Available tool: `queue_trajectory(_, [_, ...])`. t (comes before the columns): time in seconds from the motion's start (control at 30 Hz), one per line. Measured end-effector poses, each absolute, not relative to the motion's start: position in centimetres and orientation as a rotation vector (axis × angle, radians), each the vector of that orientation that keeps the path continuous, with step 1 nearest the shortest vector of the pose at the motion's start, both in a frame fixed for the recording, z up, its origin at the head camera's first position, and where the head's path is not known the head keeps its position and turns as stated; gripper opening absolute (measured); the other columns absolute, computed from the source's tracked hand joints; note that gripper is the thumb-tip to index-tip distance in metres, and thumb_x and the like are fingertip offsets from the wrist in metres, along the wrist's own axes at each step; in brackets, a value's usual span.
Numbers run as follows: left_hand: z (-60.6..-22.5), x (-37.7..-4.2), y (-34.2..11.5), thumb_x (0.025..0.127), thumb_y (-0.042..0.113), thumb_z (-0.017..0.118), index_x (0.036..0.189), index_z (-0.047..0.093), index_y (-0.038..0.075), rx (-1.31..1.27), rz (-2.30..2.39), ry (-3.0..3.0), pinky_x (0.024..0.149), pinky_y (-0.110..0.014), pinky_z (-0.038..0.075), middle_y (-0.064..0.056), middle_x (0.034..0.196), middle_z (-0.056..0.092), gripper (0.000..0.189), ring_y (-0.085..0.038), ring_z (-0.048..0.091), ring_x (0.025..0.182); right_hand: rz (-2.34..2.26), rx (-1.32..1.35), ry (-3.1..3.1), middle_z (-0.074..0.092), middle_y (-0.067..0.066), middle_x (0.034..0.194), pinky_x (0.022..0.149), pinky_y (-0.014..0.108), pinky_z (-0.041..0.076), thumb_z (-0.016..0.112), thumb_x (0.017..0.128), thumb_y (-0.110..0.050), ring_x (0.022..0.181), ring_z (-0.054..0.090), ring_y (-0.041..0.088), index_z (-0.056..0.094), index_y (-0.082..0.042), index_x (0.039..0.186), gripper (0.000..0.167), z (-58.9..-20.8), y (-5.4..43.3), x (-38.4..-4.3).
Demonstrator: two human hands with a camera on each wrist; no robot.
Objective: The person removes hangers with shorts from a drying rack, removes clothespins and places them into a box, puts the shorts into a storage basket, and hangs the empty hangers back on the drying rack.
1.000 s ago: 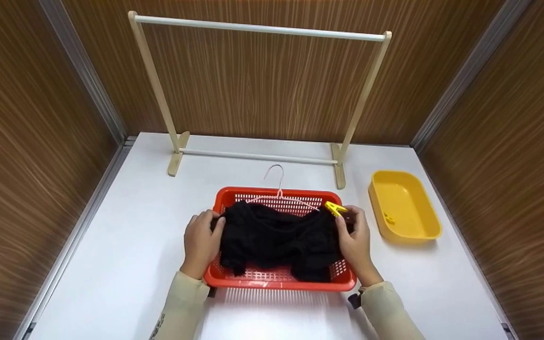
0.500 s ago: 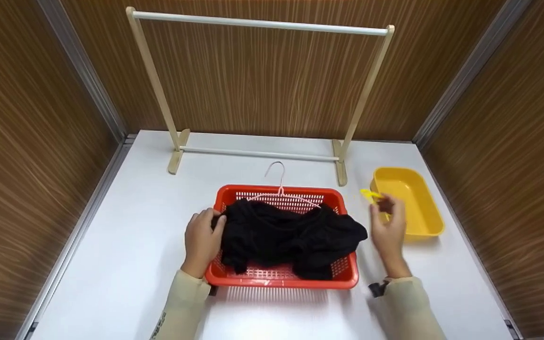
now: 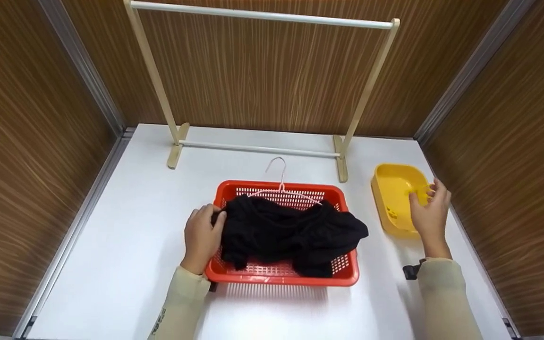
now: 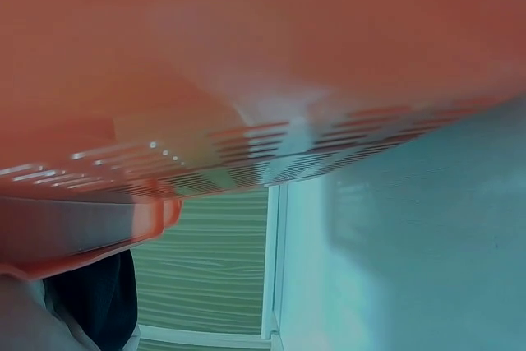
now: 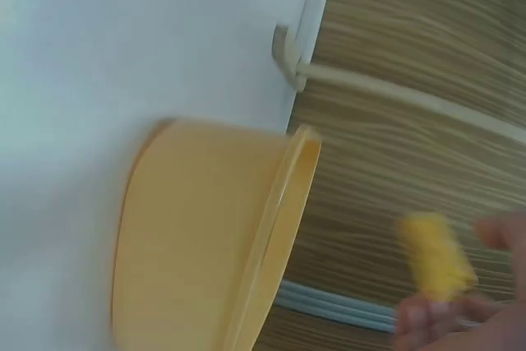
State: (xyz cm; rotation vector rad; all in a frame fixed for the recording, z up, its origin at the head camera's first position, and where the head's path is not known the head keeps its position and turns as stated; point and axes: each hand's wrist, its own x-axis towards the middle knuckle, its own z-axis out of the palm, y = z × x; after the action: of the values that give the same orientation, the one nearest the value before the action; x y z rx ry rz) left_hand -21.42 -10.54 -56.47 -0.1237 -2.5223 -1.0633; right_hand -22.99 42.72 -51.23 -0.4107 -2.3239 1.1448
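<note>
In the head view, my left hand (image 3: 203, 236) pinches the left end of a black garment (image 3: 286, 231) at the rim of a red basket (image 3: 281, 280). The garment lies bunched in the basket with a pink hanger (image 3: 282, 187) at its neck, hook upward. My right hand (image 3: 431, 215) is over the yellow tub (image 3: 380, 203), thumb and fingers apart. Beside those fingers, a yellow clothespin (image 5: 437, 256) shows blurred in the right wrist view, apparently loose. Another yellow clothespin (image 3: 391, 213) lies in the tub. The basket's wall (image 4: 271, 39) fills most of the left wrist view.
Behind the basket stands a wooden garment rack with a white top bar (image 3: 262, 15) and a low bar (image 3: 258, 148). Brown wood-grain panels (image 3: 272, 80) enclose the white table (image 3: 125, 212) at the back and both sides.
My right hand has left the garment's right end, taking a yellow clothespin rightward to the tub, where its fingers have spread. The garment's right sleeve now hangs over the basket rim. My left hand stays put.
</note>
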Motion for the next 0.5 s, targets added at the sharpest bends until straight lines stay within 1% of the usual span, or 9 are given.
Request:
queue_trajectory(0.07, [-56.3, -21.6, -10.5, 0.103, 0.027, 0.064, 0.103, 0.069, 0.009, -0.125, -1.051, -2.524, 0.081, -0.044, 0.046, -0.006, 0.098, 0.072, 0.019, -0.028, 0.058, 0.086, 1.116, -0.399, -2.356, 0.036, 0.024, 0.149, 0.117, 0.048, 0.034, 0.063, 0.099, -0.013, 0.137, 0.041, 0.037, 0.029, -0.003, 0.158, 0.068, -51.3, 42.7, -22.9])
queue_trajectory(0.1, [-56.3, -21.6, -10.5, 0.103, 0.028, 0.064, 0.103, 0.069, 0.009, -0.124, -1.047, -2.527, 0.081, -0.044, 0.046, -0.006, 0.098, 0.072, 0.019, -0.028, 0.058, 0.086, 1.100, -0.380, -2.345, 0.037, 0.025, 0.148, 0.116, 0.049, 0.033, 0.063, 0.098, -0.011, 0.136, 0.041, 0.038, 0.031, 0.000, 0.156, 0.067, -51.3, 42.4, -22.9])
queue_trajectory(0.17, [-56.2, -21.7, -10.6, 0.103, 0.028, 0.064, 0.104, 0.069, 0.009, -0.122, -1.042, -2.532, 0.081, -0.043, 0.046, -0.006, 0.099, 0.072, 0.019, -0.028, 0.057, 0.086, 1.094, -0.313, -2.275, 0.044, 0.026, 0.140, 0.112, 0.043, 0.035, 0.062, 0.096, -0.005, 0.129, 0.046, 0.034, 0.041, 0.005, 0.148, 0.057, -51.3, 41.3, -22.7])
queue_trajectory(0.23, [-56.2, -21.7, -10.6, 0.103, 0.028, 0.064, 0.108, 0.069, 0.010, -0.121, -1.044, -2.531, 0.082, -0.043, 0.047, -0.005, 0.104, 0.073, 0.019, -0.027, 0.058, 0.087, 1.131, -0.200, -2.186, 0.052, 0.026, 0.130, 0.106, 0.035, 0.038, 0.062, 0.094, 0.002, 0.118, 0.051, 0.030, 0.052, 0.009, 0.136, 0.044, -51.2, 39.4, -22.3])
queue_trajectory(0.33, [-56.2, -21.7, -10.6, 0.103, 0.028, 0.064, 0.116, 0.071, 0.011, -0.132, -1.044, -2.528, 0.085, -0.043, 0.048, -0.005, 0.110, 0.074, 0.022, -0.026, 0.059, 0.091, 1.164, 0.021, -2.126, 0.062, 0.026, 0.118, 0.098, 0.026, 0.041, 0.062, 0.093, 0.008, 0.106, 0.056, 0.027, 0.061, 0.012, 0.123, 0.031, -51.1, 36.0, -21.5])
queue_trajectory(0.43, [-56.4, -21.6, -10.5, 0.103, 0.027, 0.064, 0.116, 0.074, 0.012, -0.139, -1.031, -2.524, 0.084, -0.043, 0.048, -0.005, 0.106, 0.073, 0.023, -0.026, 0.059, 0.089, 1.111, 0.257, -2.201, 0.066, 0.025, 0.108, 0.091, 0.029, 0.043, 0.067, 0.091, 0.007, 0.097, 0.058, 0.031, 0.066, 0.011, 0.115, 0.025, -51.9, 32.7, -20.9])
queue_trajectory(0.5, [-56.5, -21.5, -10.4, 0.103, 0.027, 0.064, 0.112, 0.075, 0.011, -0.136, -1.020, -2.520, 0.081, -0.042, 0.048, -0.004, 0.100, 0.072, 0.021, -0.025, 0.058, 0.086, 0.994, 0.337, -2.322, 0.067, 0.019, 0.101, 0.086, 0.034, 0.042, 0.071, 0.090, -0.001, 0.092, 0.057, 0.030, 0.069, 0.006, 0.109, 0.020, -53.0, 31.0, -20.8])
